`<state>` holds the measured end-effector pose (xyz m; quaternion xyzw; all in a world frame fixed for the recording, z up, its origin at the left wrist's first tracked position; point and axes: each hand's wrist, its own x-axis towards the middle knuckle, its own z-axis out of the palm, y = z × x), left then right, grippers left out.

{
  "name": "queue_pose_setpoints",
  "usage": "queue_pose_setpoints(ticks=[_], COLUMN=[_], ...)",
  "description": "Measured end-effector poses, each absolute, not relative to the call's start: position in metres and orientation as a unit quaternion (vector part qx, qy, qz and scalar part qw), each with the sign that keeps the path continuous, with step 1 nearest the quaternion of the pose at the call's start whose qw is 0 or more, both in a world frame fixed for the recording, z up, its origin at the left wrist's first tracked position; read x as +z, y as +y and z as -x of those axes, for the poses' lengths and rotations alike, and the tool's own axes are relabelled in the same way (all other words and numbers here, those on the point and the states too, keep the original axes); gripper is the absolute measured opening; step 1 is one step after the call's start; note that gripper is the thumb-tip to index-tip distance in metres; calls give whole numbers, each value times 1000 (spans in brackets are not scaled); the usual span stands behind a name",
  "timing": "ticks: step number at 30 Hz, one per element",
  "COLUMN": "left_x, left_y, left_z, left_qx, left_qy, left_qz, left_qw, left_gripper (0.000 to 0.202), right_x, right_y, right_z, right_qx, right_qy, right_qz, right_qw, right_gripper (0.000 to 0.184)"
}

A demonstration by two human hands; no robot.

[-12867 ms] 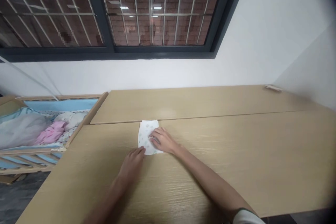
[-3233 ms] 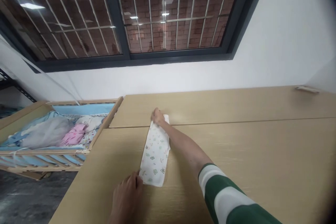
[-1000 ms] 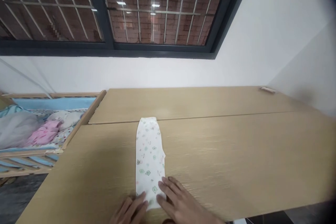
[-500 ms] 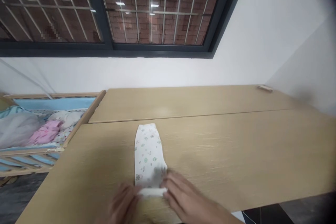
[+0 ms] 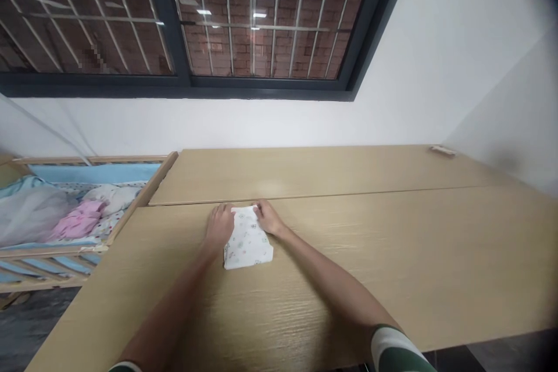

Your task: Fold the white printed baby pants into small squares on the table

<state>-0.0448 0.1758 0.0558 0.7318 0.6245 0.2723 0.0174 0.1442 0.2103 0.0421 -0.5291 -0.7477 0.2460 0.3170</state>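
Observation:
A small white baby garment (image 5: 247, 243) with a green print lies folded in half on the light wooden table (image 5: 392, 256). My left hand (image 5: 220, 224) pinches its far left corner. My right hand (image 5: 267, 218) pinches its far right corner. Both hands sit at the garment's far edge, near the seam between the two tabletops, with fingers curled onto the cloth.
A wooden crib (image 5: 143, 189) stands to the left of the table, holding a pink garment (image 5: 81, 219), grey cloth (image 5: 26, 215) and other bedding. A small flat object (image 5: 442, 150) lies at the table's far right corner. A barred window fills the wall behind.
The garment lay stretched out long; both hands took its near end and carried it away from me onto the far end. It is now half as long.

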Motion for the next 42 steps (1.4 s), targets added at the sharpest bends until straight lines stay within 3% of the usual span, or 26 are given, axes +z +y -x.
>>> queue_pose_setpoints(ticks=[5,9,12,16,23,29,33,38,39,42], left_x=[46,22,7,-1,-1,11,10,12,16,29], left_y=[98,24,2,2,10,44,62,77,81,100], left_z=[28,10,4,7,12,48,73,79,80,84], left_qx=[244,201,188,191,204,206,250,297,303,310], left_qy=[604,577,582,583,570,544,482,498,513,537], left_qz=[-757,-785,-785,-783,-786,-813,-838,-803,-784,-747], left_qw=[-49,-103,-98,-102,-125,-2,52,140,173,242], left_gripper=[43,52,50,52,53,38,33,32,32,36], right_x=[60,77,70,46,35,51,73,84,83,76], right_y=[180,144,131,148,217,200,160,128,127,131], right_z=[-146,-141,-135,-130,-125,-131,-153,-186,-190,-191], right_qx=[179,189,223,211,156,100,137,213,222,256], right_qy=[-811,-930,-951,-953,-936,-929,-920,-928,-927,-899], right_qz=[468,248,174,201,294,314,330,293,289,329], right_qw=[301,194,122,80,115,169,163,88,89,135], right_gripper=[42,52,52,54,60,58,53,75,71,36])
